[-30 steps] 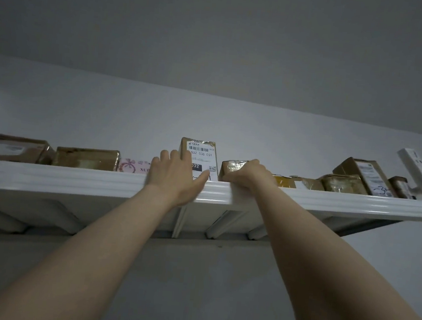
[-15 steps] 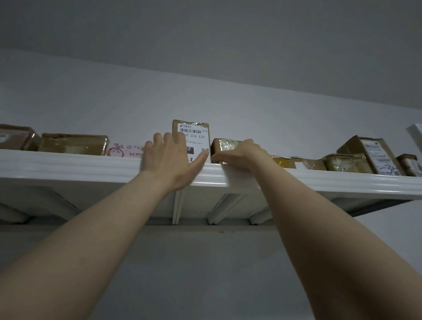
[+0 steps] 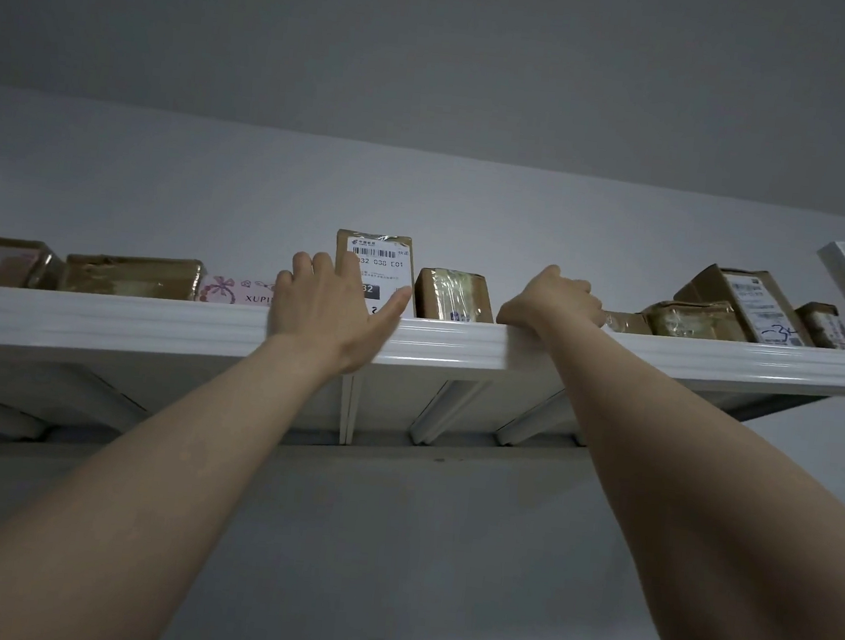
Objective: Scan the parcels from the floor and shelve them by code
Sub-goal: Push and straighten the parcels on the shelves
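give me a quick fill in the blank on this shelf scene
The left hand touches the upright parcel, whose label carries a ____ above the printed numbers.
The small taped box stands directly ____ of the upright parcel.
The pink box lies ____ of the left hand.
Missing words: barcode; right; left.

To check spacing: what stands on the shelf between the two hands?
In the head view, one small taped brown parcel stands between the left hand and the right hand.
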A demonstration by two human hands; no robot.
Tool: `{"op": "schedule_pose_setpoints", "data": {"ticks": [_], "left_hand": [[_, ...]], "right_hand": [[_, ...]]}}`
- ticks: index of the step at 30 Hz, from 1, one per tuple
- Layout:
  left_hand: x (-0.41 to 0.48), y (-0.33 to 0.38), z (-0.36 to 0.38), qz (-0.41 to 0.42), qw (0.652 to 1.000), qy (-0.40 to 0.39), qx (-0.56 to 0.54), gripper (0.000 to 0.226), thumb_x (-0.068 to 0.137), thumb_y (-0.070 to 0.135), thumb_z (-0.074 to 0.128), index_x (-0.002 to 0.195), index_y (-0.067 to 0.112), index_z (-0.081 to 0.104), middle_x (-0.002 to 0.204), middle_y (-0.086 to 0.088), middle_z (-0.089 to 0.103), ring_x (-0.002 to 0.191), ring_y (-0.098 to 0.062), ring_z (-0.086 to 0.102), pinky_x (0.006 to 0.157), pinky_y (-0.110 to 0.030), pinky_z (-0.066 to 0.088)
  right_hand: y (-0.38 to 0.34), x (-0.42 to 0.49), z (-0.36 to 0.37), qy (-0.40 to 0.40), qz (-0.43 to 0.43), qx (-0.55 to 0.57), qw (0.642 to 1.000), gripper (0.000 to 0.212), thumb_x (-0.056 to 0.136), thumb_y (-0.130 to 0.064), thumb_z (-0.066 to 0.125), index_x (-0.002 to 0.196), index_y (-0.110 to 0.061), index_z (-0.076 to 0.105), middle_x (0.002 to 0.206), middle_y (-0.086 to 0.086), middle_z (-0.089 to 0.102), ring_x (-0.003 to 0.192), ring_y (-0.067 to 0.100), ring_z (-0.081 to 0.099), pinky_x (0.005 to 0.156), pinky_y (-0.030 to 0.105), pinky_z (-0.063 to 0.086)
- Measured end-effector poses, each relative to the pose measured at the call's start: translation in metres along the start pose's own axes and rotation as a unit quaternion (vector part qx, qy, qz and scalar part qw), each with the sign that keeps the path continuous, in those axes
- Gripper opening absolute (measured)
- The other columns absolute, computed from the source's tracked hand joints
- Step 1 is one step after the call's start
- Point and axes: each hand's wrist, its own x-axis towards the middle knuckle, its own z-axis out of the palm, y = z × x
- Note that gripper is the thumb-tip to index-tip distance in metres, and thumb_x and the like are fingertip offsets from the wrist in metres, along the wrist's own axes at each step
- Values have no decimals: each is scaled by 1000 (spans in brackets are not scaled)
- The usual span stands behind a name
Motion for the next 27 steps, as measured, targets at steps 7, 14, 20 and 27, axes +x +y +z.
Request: {"op": "schedule_pose_setpoints", "data": {"ticks": [7,14,20,27], "left_hand": [[0,1,-1,-1,1000,-7,2,84,93,73,20,134,5,44,131,-21,52,121,-36,45,98,-45,39],[0,1,-1,-3,1000,-9,6,83,93,74,20,133,6,45,129,-20,53,119,-35,45,97,-45,39],[3,16,-6,0,1000,-11,-22,86,91,74,15,136,7,44,136,-20,49,124,-36,42,101,-45,37],[12,72,-9,64,994,21,-86,74,96,67,25,135,7,47,139,-18,49,130,-35,38,102,-45,35]], "right_hand": [[2,6,1,-27,6,75,997,68,81,-19,67,139,-8,33,134,14,47,121,32,51,86,36,43],[7,12,2,8,44,0,999,89,72,-43,79,140,-9,33,140,20,33,131,39,35,105,46,35],[13,27,1,-61,54,11,997,108,67,-52,82,150,-15,24,146,18,33,135,39,38,110,47,35],[15,33,6,-61,30,4,998,93,67,-60,74,142,-18,39,142,17,37,133,38,37,110,49,35]]}}
